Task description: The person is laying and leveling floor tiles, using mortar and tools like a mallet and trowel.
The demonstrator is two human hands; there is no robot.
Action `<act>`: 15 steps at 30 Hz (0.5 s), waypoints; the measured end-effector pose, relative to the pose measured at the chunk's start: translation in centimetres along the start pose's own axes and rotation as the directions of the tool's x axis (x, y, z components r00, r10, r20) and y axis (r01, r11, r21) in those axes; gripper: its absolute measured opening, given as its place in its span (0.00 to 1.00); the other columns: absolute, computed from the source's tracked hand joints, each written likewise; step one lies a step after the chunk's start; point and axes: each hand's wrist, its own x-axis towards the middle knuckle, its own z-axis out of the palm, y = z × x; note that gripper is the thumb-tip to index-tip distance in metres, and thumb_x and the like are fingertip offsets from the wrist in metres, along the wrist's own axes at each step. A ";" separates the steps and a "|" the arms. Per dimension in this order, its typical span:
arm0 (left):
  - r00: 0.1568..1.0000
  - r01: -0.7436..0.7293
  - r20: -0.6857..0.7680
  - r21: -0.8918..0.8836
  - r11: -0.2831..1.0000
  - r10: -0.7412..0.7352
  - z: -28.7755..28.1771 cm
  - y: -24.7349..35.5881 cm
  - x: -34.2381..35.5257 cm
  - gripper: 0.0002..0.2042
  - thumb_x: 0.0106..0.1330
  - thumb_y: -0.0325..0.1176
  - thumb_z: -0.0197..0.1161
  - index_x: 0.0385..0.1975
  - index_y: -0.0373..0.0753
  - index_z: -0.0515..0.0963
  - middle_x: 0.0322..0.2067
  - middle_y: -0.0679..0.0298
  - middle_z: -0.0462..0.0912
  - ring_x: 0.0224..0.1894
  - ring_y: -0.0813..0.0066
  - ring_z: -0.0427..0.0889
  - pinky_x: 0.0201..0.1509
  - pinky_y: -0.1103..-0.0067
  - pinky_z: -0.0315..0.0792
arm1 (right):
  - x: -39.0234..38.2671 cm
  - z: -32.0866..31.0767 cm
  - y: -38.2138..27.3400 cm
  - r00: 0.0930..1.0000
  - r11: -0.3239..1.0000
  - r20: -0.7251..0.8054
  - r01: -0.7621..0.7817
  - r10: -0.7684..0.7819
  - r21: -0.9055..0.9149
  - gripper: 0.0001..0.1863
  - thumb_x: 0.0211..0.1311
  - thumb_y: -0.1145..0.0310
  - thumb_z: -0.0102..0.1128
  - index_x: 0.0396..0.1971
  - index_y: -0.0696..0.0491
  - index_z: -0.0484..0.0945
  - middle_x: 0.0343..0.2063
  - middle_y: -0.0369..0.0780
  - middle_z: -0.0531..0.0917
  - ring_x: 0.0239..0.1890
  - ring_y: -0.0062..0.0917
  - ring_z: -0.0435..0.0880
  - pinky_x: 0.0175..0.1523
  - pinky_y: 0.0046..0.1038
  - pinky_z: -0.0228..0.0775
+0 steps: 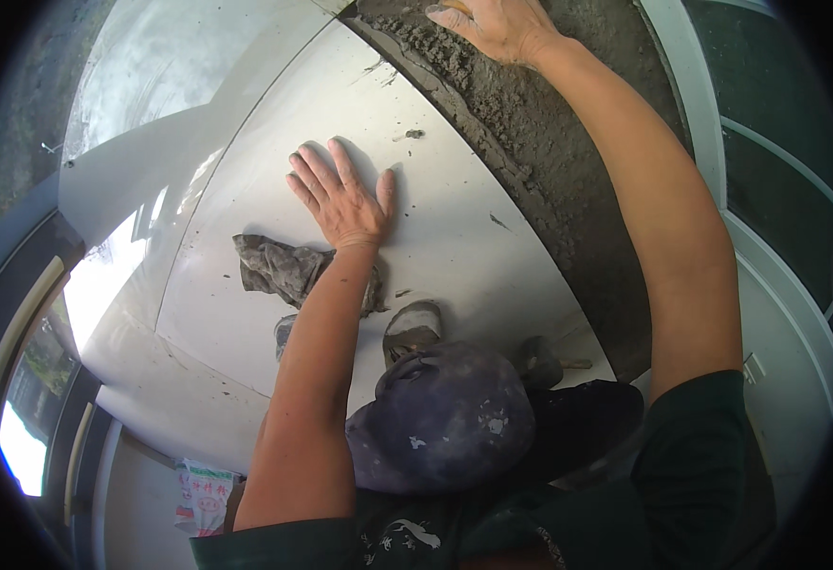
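Observation:
My left hand (340, 199) lies flat with its fingers spread on a large pale, glossy floor tile (464, 247). A crumpled grey, dirty rag (283, 266) is on the same tile, partly behind my left forearm. At the top edge, my right hand (497, 27) is closed around a tool with a yellowish wooden handle (456, 6); the rest of the tool is out of the picture. That hand is over a bed of wet grey mortar (568, 171), which runs along the tile's right edge.
My shoe (413, 328) and bent knee (445, 418) are on the near side of the tile. Right of them is a dark, rounded object (538, 363) beside a short stick. A printed bag (205, 496) is at lower left. Window frames (32, 323) stand left; a pale frame (697, 85) borders the mortar.

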 end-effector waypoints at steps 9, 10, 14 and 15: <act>0.999 -0.035 0.002 -0.003 0.999 0.035 0.5 0.3 0.0 0.46 0.66 0.63 0.52 0.74 0.33 0.52 0.74 0.34 0.45 0.77 0.35 0.36 0.78 0.50 0.26 | 2.6 -2.8 0.1 0.969 0.970 0.174 0.199 -0.174 -0.138 0.28 0.71 0.50 0.48 0.45 0.63 0.82 0.45 0.53 0.85 0.50 0.46 0.84 0.56 0.43 0.72; 1.000 -0.005 0.005 0.011 1.000 0.005 0.5 0.0 -0.1 0.46 0.66 0.63 0.51 0.74 0.32 0.51 0.74 0.34 0.44 0.77 0.36 0.35 0.78 0.50 0.26 | 2.5 -2.6 0.5 0.944 0.967 0.248 0.241 -0.216 -0.077 0.28 0.71 0.49 0.48 0.45 0.62 0.82 0.45 0.53 0.85 0.51 0.46 0.83 0.57 0.44 0.72; 0.999 -0.041 -0.014 0.016 0.999 0.041 0.4 0.9 0.0 0.46 0.67 0.63 0.49 0.75 0.33 0.50 0.74 0.34 0.42 0.78 0.38 0.33 0.79 0.52 0.26 | 1.4 -0.2 4.6 0.949 0.944 0.225 0.264 -0.219 -0.198 0.29 0.68 0.44 0.50 0.43 0.58 0.84 0.46 0.55 0.85 0.52 0.47 0.83 0.59 0.44 0.71; 0.998 -0.061 -0.016 0.016 0.998 0.061 0.6 0.9 0.0 0.46 0.67 0.63 0.49 0.75 0.33 0.50 0.74 0.34 0.42 0.78 0.38 0.33 0.79 0.52 0.26 | 1.6 0.5 6.4 0.896 0.942 0.340 0.329 -0.287 -0.071 0.28 0.68 0.45 0.51 0.43 0.57 0.85 0.46 0.55 0.85 0.53 0.46 0.83 0.59 0.44 0.71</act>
